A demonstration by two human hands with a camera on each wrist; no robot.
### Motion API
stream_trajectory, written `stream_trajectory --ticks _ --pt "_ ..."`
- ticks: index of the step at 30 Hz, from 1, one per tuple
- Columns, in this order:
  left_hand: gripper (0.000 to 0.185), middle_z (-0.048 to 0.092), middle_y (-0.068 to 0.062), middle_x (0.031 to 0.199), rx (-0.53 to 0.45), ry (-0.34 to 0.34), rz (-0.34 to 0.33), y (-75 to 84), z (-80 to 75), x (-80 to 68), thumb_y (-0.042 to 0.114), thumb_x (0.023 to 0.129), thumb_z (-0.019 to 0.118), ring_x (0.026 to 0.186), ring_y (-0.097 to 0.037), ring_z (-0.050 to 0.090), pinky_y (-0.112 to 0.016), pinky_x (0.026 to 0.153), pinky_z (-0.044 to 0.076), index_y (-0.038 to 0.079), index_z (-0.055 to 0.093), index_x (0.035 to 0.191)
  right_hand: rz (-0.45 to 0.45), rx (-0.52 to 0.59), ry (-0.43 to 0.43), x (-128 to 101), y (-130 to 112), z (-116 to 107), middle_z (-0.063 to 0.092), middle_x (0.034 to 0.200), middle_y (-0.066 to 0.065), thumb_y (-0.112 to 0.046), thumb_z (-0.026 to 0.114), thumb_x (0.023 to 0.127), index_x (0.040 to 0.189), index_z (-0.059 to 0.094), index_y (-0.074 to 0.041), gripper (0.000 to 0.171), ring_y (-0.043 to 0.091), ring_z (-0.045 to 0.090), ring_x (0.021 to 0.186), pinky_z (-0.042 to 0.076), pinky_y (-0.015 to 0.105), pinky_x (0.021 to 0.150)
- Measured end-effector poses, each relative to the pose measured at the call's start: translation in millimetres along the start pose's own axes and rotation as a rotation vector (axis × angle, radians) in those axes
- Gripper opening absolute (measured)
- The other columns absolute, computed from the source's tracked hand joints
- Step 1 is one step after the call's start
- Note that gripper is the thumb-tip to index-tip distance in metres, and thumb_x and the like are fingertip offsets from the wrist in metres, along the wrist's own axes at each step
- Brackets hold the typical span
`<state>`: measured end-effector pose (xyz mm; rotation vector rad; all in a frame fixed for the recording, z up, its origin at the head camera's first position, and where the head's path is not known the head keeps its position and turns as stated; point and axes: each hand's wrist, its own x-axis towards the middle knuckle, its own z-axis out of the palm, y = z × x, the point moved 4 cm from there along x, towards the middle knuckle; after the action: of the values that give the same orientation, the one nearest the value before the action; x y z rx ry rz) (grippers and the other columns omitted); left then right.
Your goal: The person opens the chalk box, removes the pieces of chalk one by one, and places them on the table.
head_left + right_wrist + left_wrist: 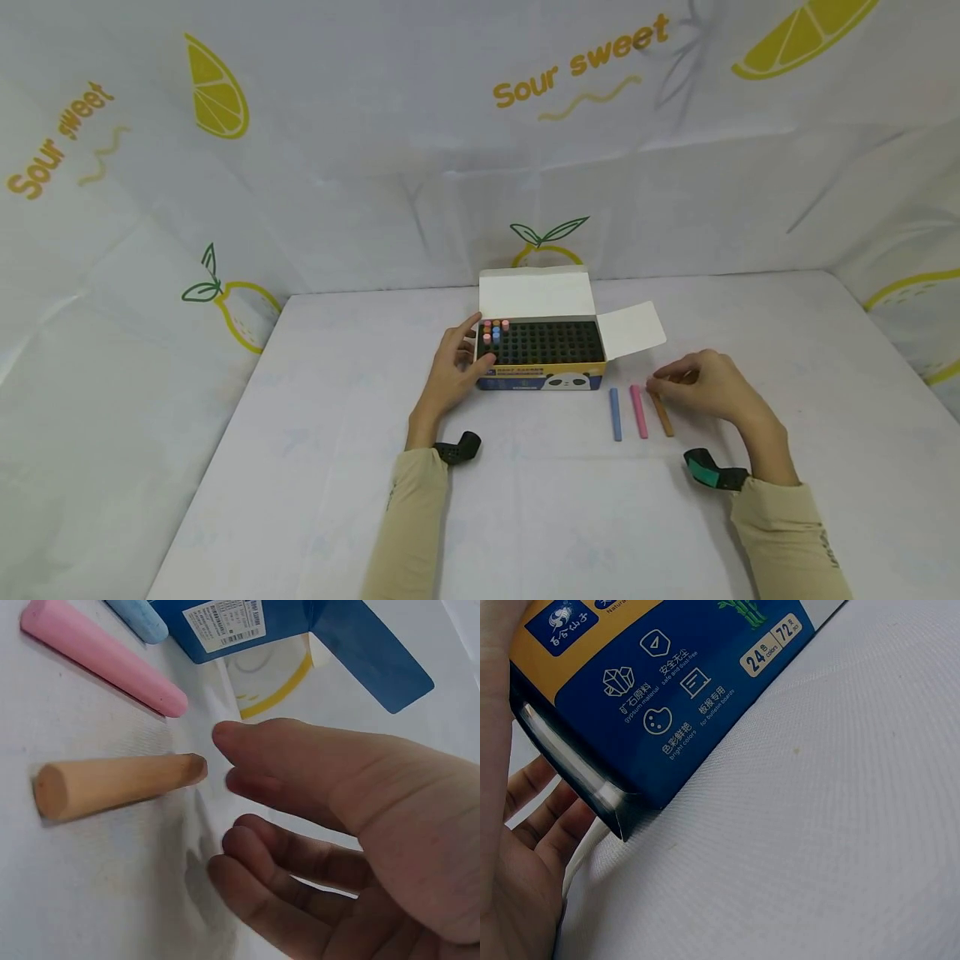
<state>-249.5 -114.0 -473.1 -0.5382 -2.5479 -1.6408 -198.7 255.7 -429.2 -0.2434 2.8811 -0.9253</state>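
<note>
On the white table, the right hand is hovering with fingers loosely spread, its fingertips just beside the far end of the orange chalk and gripping nothing. Pink chalk and blue chalk are lying to the left. Farther left, the left hand is resting relaxed fingers against the chalk box, which is reading "24 colors" and "72". A few sticks are standing in its far-left corner; its smaller print is hard to read.
</note>
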Motion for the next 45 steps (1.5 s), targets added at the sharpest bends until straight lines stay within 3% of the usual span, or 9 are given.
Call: stream_trajectory --ticks 6,11,14,17,19,23,35,42,45 --pt "0.086 0.049 -0.015 0.133 0.005 -0.004 0.008 0.2 0.1 -0.2 0.077 0.089 0.057 0.100 -0.020 0.049 -0.037 0.090 0.048 0.031 0.037 0.159 -0.028 0.015 0.177 -2.7 -0.1 -9.6 0.075 0.093 0.021 -0.020 0.080 0.088 0.104 0.078 0.004 0.029 0.019 0.066 0.079 0.048 0.022 0.063" --pt "0.089 0.048 -0.015 0.131 0.013 -0.002 0.006 -0.3 0.2 -0.1 0.082 0.086 0.054 0.099 -0.020 0.049 -0.036 0.089 0.047 0.032 0.037 0.159 -0.047 0.100 0.410 -7.3 -1.7 -21.3 0.075 0.094 0.027 -0.014 0.080 0.088 0.105 0.078 0.005 0.025 -0.010 0.057 0.072 0.045 0.011 0.061" --pt "0.091 0.048 -0.015 0.130 0.012 -0.002 0.001 -1.2 0.5 0.4 0.084 0.085 0.053 0.099 -0.020 0.048 -0.037 0.089 0.047 0.032 0.038 0.158 -0.040 0.194 0.561 -8.9 -3.7 -28.2 0.076 0.082 0.003 -0.012 0.080 0.088 0.107 0.078 0.004 0.025 -0.021 0.052 0.068 0.043 0.003 0.063" --pt "0.093 0.048 -0.015 0.130 0.013 -0.005 -0.005 -1.1 1.2 1.2 0.086 0.084 0.052 0.098 -0.021 0.049 -0.037 0.089 0.046 0.032 0.038 0.158 -0.015 0.325 0.668 -9.3 -9.9 -34.8 0.066 0.076 -0.024 -0.010 0.080 0.087 0.108 0.078 0.004 0.025 -0.017 0.056 0.069 0.045 0.001 0.069" --pt "0.094 0.048 -0.015 0.130 0.016 -0.006 -0.003 -0.5 1.4 1.7 0.087 0.083 0.051 0.098 -0.021 0.049 -0.037 0.089 0.047 0.031 0.038 0.159 -0.005 0.408 0.704 -9.0 -18.3 -38.9 0.061 0.075 -0.031 -0.009 0.080 0.087 0.109 0.078 0.005 0.026 -0.012 0.059 0.071 0.048 0.001 0.072" --pt "0.096 0.049 -0.015 0.130 0.027 0.003 0.008 0.7 0.7 1.6 0.087 0.083 0.050 0.098 -0.020 0.049 -0.036 0.088 0.047 0.030 0.038 0.158 -0.026 0.480 0.710 -5.1 -41.3 -43.6 0.064 0.078 -0.025 -0.008 0.079 0.088 0.111 0.077 0.004 0.026 -0.007 0.062 0.075 0.050 0.003 0.075" --pt "0.093 0.049 -0.014 0.130 0.033 0.004 -0.003 -2.6 0.0 0.1 0.086 0.084 0.052 0.098 -0.021 0.050 -0.037 0.090 0.047 0.032 0.038 0.158 -0.173 0.490 0.639 23.6 -97.5 -30.9 0.062 0.085 -0.025 -0.009 0.079 0.088 0.113 0.078 0.001 0.027 -0.007 0.061 0.078 0.050 0.004 0.074" --pt "0.092 0.050 -0.014 0.130 0.023 0.005 -0.007 -2.3 -0.2 0.8 0.084 0.084 0.054 0.098 -0.020 0.050 -0.036 0.089 0.047 0.032 0.039 0.158 -0.256 0.510 0.538 48.2 -124.5 -2.4 0.069 0.090 0.013 -0.008 0.080 0.088 0.111 0.078 0.003 0.026 -0.007 0.060 0.076 0.050 0.005 0.073" --pt "0.092 0.050 -0.014 0.130 0.026 0.005 -0.009 -2.0 0.1 1.3 0.085 0.084 0.054 0.098 -0.019 0.050 -0.036 0.090 0.047 0.033 0.039 0.158 -0.268 0.498 0.501 56.6 -132.9 9.8 0.069 0.090 0.022 -0.010 0.081 0.088 0.111 0.078 0.002 0.026 -0.007 0.059 0.074 0.051 0.006 0.071"
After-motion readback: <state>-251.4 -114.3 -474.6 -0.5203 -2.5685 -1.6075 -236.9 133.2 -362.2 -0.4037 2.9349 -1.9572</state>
